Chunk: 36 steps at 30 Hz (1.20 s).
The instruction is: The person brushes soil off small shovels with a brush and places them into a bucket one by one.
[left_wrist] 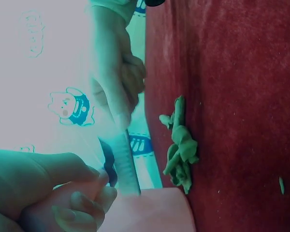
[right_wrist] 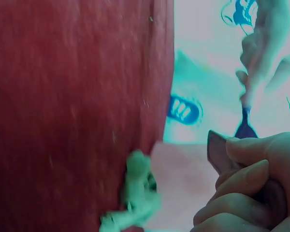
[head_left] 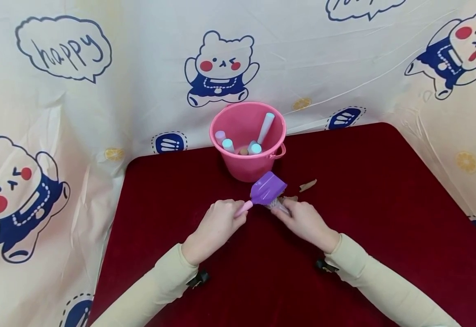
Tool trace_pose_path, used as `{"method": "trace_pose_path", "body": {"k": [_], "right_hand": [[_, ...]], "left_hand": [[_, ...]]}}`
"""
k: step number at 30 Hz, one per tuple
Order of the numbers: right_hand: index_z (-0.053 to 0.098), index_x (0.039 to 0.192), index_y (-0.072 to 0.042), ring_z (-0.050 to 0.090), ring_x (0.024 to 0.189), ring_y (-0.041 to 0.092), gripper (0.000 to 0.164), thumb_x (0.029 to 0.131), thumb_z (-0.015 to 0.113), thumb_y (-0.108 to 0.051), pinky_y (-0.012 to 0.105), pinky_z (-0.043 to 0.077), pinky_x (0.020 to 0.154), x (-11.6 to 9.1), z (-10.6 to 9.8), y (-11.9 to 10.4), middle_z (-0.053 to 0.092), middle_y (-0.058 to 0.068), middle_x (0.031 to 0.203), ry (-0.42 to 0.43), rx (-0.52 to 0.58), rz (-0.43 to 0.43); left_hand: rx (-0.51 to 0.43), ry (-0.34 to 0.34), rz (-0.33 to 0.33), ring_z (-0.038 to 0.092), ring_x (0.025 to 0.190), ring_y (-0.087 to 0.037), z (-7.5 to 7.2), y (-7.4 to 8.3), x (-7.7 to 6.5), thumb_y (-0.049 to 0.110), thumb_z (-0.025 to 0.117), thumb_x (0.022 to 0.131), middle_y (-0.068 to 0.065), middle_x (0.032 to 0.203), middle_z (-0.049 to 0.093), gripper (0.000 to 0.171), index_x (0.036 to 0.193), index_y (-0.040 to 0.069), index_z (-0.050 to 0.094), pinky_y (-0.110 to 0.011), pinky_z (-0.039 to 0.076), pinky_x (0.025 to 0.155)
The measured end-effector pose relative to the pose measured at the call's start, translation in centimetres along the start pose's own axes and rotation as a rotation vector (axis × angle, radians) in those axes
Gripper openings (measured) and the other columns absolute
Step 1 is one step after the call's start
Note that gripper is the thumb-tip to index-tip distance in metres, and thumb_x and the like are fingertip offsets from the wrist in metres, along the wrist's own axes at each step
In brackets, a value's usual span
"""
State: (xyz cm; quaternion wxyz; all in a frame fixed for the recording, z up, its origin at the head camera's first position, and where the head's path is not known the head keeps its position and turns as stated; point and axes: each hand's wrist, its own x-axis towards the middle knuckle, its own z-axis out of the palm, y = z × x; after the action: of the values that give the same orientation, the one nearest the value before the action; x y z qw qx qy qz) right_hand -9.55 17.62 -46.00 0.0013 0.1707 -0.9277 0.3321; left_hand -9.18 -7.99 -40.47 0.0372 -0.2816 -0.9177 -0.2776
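Note:
My left hand (head_left: 220, 220) grips the pink handle of a purple toy shovel (head_left: 268, 187), its blade raised in front of the bucket. In my right hand (head_left: 305, 221) is a flat pale tool with a ridged face (left_wrist: 128, 164); its exact kind I cannot tell. The shovel blade overlaps the end of that tool in the head view. Just past the right fingers lies a heap of twisted, soft-looking strips (left_wrist: 183, 145) on the red cloth, partly hidden by that hand in the head view. A smaller brownish strip (head_left: 308, 185) lies farther right.
A pink bucket (head_left: 248, 169) stands behind the hands, with several pale blue and lilac handles (head_left: 266, 127) sticking up inside. A dark red cloth (head_left: 385, 204) covers the table. Printed white curtains (head_left: 148, 81) hang close along its back and sides.

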Motion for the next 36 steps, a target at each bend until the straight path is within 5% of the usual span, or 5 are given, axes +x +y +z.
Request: {"method": "trace_pose_path", "body": {"k": [6, 14, 22, 30, 36], "right_hand": [[0.046, 0.073, -0.013, 0.036, 0.047, 0.010, 0.040, 0.104, 0.064, -0.029, 0.027, 0.031, 0.045, 0.3, -1.4, 0.6, 0.038, -0.005, 0.057, 0.075, -0.021, 0.067], [0.052, 0.077, -0.015, 0.039, 0.051, 0.006, 0.035, 0.103, 0.066, -0.034, 0.026, 0.035, 0.047, -0.1, 0.4, -0.3, 0.038, -0.009, 0.060, 0.002, -0.011, -0.022], [0.046, 0.074, -0.012, 0.037, 0.048, 0.010, 0.039, 0.105, 0.063, -0.028, 0.027, 0.032, 0.044, 0.1, -1.2, 0.4, 0.039, -0.004, 0.058, 0.105, 0.013, 0.082], [0.051, 0.077, -0.015, 0.039, 0.049, 0.006, 0.035, 0.103, 0.066, -0.033, 0.026, 0.033, 0.045, 0.1, 0.2, -0.3, 0.037, -0.009, 0.059, 0.034, -0.011, 0.001], [0.047, 0.074, -0.013, 0.038, 0.047, 0.009, 0.037, 0.104, 0.064, -0.027, 0.026, 0.032, 0.044, 0.4, -1.3, 0.3, 0.041, -0.005, 0.058, 0.119, 0.008, 0.057]], "left_hand": [[-0.007, 0.020, 0.003, 0.042, 0.052, -0.009, -0.1, 0.0, -0.2, 0.010, 0.075, 0.096, 0.003, 0.060, 0.043, 0.024, 0.075, 0.011, 0.062, -0.023, 0.039, 0.048], [-0.016, 0.011, 0.016, 0.043, 0.052, -0.009, 0.0, 0.0, 0.0, 0.013, 0.074, 0.097, 0.003, 0.061, 0.044, 0.021, 0.078, 0.009, 0.065, -0.022, 0.039, 0.048], [-0.008, 0.005, 0.010, 0.043, 0.052, -0.008, -0.4, 0.0, -0.2, 0.013, 0.074, 0.098, 0.004, 0.062, 0.043, 0.021, 0.078, 0.012, 0.065, -0.022, 0.038, 0.047], [0.019, 0.039, 0.038, 0.041, 0.051, -0.010, -0.2, -0.1, 0.1, 0.014, 0.072, 0.099, 0.003, 0.061, 0.042, 0.027, 0.074, 0.011, 0.061, -0.023, 0.036, 0.047], [0.007, 0.040, 0.011, 0.041, 0.051, -0.010, -0.6, -0.2, 0.1, 0.010, 0.074, 0.096, 0.003, 0.061, 0.041, 0.025, 0.075, 0.011, 0.060, -0.024, 0.035, 0.046]]}}
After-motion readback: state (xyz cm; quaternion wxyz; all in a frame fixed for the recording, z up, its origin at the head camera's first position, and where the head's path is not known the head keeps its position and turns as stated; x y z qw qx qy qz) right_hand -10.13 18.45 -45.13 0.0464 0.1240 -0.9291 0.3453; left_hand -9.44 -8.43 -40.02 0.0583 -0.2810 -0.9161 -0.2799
